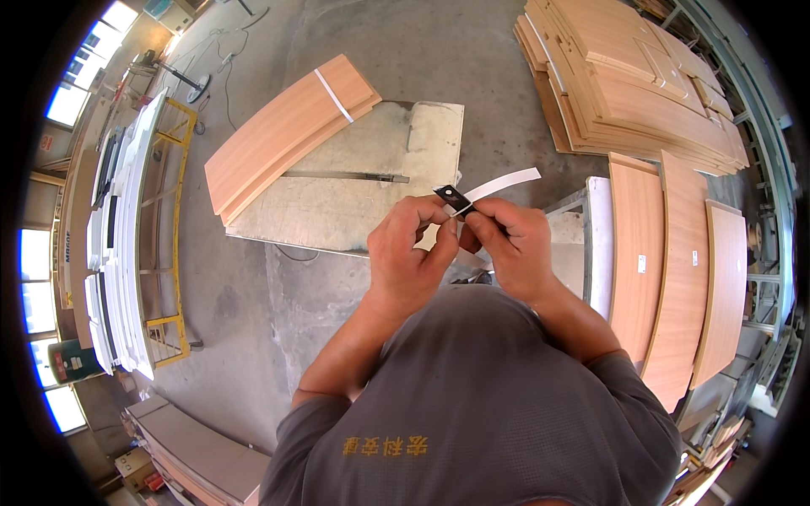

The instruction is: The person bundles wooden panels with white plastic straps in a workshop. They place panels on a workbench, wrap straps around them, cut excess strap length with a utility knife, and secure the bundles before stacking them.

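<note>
Just ahead of the grey shirt [489, 379], the right hand [515, 244] is closed around a small black tool [456, 201], its thumb pressed along the near end. The left hand [413, 249] is bent inward, thumb and forefinger at the tool's left side; I cannot tell whether they pinch it or the strip. A white strip [509, 181] crosses at the tool and curves up to the right, beyond the fingers.

Behind the hands stands a worn pale table [337, 215], with a slim dark bar [346, 176] lying across it. Wood-toned panels [287, 139], bound by a white band [333, 94], lie along its far left side and overhang the edge.

Concrete floor [245, 287] runs between the table and a yellow frame [181, 253] at the left. On the right, upright panels [637, 278] stand near the right forearm; a large board stack [641, 84] sits farther off. Bright windows [35, 257] line the far left.
</note>
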The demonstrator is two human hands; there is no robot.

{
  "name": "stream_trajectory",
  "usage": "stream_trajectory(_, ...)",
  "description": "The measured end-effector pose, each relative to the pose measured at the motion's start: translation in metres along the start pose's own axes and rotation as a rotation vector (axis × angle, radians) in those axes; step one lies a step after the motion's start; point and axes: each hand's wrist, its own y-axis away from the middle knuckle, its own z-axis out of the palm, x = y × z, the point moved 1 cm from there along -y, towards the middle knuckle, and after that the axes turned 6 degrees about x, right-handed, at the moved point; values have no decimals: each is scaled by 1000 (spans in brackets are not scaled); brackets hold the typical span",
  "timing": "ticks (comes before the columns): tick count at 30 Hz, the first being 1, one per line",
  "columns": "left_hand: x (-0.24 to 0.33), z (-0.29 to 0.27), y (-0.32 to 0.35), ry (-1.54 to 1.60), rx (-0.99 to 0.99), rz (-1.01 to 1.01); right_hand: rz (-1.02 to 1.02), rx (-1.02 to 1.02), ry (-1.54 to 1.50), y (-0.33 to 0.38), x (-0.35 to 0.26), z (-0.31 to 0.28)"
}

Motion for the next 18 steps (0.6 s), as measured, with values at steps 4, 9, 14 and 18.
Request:
stream_trajectory(4, -1, -9, -6, 23, -25, -127, -127, 134, 184, 6, -1, -6)
stream_trajectory(9, -41, -42, -14, 218, -2, -463, -244, 594, -199, -21, 25, -86)
stream_trajectory(14, -38, -29, -8, 350, -145, -550, -32, 434, -314, -27, 61, -74)
stream_trajectory(18, -77, -50, 9, 434, 56, -548, 127, 333, -309, -40, 106, -41)
